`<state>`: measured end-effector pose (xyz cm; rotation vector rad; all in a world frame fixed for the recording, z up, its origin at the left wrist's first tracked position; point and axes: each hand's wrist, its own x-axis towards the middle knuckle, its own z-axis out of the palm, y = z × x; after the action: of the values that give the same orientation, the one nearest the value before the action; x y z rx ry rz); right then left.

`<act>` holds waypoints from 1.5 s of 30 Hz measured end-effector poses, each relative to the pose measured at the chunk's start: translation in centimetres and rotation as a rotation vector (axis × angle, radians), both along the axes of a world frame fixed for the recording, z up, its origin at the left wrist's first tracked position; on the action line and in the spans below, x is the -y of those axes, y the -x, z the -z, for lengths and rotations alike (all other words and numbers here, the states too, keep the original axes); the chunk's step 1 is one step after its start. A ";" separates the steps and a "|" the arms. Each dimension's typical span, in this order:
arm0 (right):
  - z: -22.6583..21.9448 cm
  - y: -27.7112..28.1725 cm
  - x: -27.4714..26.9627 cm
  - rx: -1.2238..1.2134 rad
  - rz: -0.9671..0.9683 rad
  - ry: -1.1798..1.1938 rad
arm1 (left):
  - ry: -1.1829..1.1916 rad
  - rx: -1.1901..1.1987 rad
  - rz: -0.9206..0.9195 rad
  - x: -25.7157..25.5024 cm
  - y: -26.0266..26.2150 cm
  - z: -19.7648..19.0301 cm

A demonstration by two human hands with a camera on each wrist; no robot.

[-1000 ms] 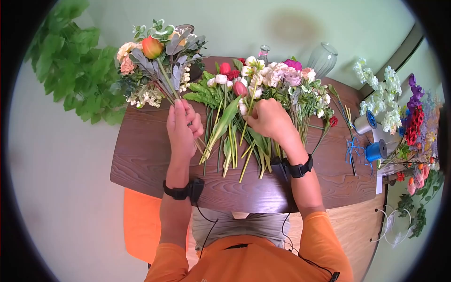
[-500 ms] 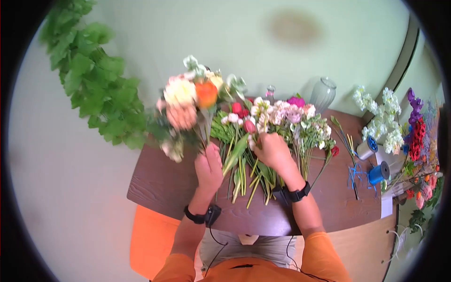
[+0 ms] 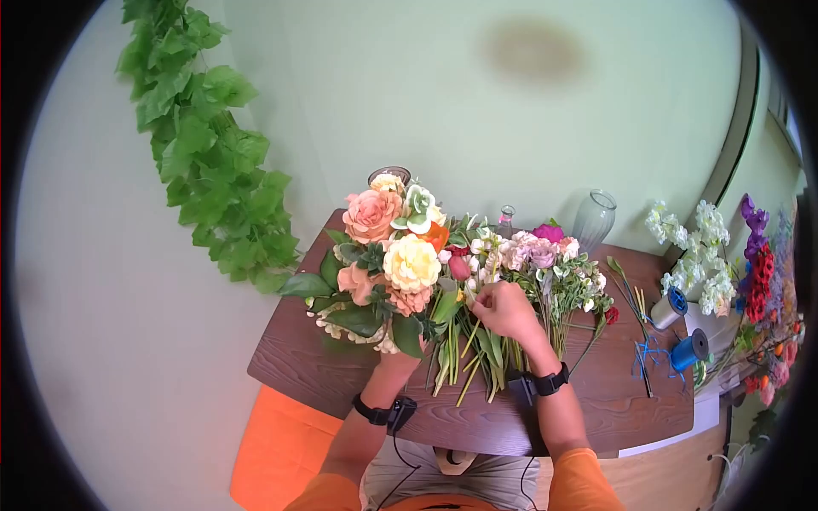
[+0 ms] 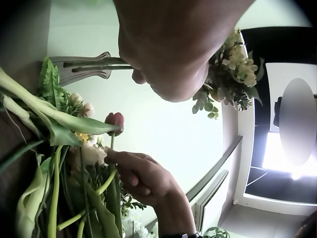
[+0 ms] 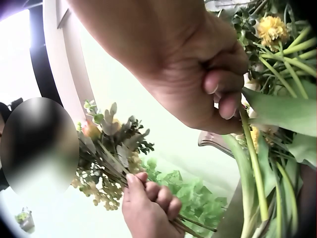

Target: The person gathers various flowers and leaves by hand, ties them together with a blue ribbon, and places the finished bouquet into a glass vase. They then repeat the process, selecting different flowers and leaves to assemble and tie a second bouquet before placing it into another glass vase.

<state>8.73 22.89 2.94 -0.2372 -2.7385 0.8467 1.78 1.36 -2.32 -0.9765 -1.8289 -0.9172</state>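
Note:
My left hand (image 5: 148, 206) grips the gathered stems of a mixed bouquet (image 3: 375, 264), with peach roses, a cream bloom (image 3: 411, 263), an orange tulip (image 3: 434, 236) and green leaves. In the head view the blossoms face up and hide most of that hand. To the right, my right hand (image 3: 509, 312) pinches a green flower stem (image 5: 256, 168) among the loose flowers on the table. A red-pink tulip (image 4: 115, 123) rises just beside its fingertips in the left wrist view. Loose stems (image 3: 450, 366) fan toward the table's front.
Pale and mauve roses (image 3: 538, 254) lie right of my right hand. Glass vases, including a clear one (image 3: 594, 220), stand along the back of the table (image 3: 315, 375). Ribbon spools, one blue (image 3: 688, 349), sit at the right edge near more flowers. Ivy (image 3: 192, 145) hangs at left.
The left hand has moved right and tipped the bouquet, so its blossoms now face the head camera. The right hand stays at the stem among the loose flowers. The head view has shifted.

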 end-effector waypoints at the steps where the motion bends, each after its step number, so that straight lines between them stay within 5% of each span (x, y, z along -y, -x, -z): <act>1: -0.2 0.0 -0.2 -0.046 0.000 0.088 | 0.042 -0.100 -0.092 0.0 -0.2 -0.9; 6: -1.5 0.1 0.0 -0.330 0.011 0.268 | -0.109 0.259 0.122 -0.5 0.6 3.2; 8: -1.3 0.2 0.1 -0.421 -0.005 0.266 | -0.402 0.725 0.391 -0.9 -0.1 2.9; 10: -2.0 0.0 0.2 -0.439 0.040 0.349 | -0.297 0.642 0.314 -0.9 0.5 3.4; 16: -1.6 -0.1 -1.0 -0.275 -0.056 0.405 | -0.633 0.990 0.724 -1.3 -1.2 -0.1; 19: -1.3 -0.2 -1.5 -0.248 -0.027 0.318 | -0.649 1.026 0.689 -1.2 -1.1 -0.7; 26: -1.2 0.0 -2.1 -0.258 0.044 0.530 | -0.676 1.042 0.721 -0.9 -0.8 -0.7; 29: -0.1 0.3 -2.8 -0.234 0.144 0.123 | -0.674 1.035 0.725 -1.0 -0.7 -0.6; 32: 1.0 0.8 -3.0 -0.260 0.151 0.024 | -0.684 1.031 0.726 -0.8 -0.6 -0.5; 39: -0.2 0.7 -2.4 -0.314 0.182 0.167 | -0.684 1.040 0.746 -0.8 -0.6 -0.6; 42: 0.0 0.5 -2.8 -0.167 0.167 0.015 | -0.663 1.028 0.736 -0.9 -0.6 -0.5; 45: 0.2 0.9 -2.5 -0.301 0.161 0.118 | -0.670 1.033 0.743 -0.9 -0.6 -0.5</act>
<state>7.83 25.40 2.69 -0.3205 -2.3611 0.9179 2.40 2.21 -1.78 -0.7669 -1.6200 -2.6587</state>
